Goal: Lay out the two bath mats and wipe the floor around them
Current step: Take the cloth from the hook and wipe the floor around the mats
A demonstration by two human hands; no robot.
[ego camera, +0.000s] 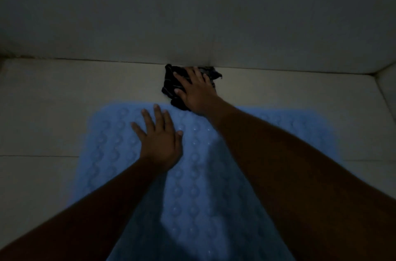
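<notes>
Left hand [159,138]: flat, fingers spread on blue bath mat [214,175], likely pinning it | Right hand [196,89]: palm open, pressing dark cloth [171,83] to floor [64,93] at wall [192,14] base, beyond mat's far edge | Second mat: not in view.

Cloth [171,87] on floor [64,93] between mat [192,185], wall [192,14].
</notes>
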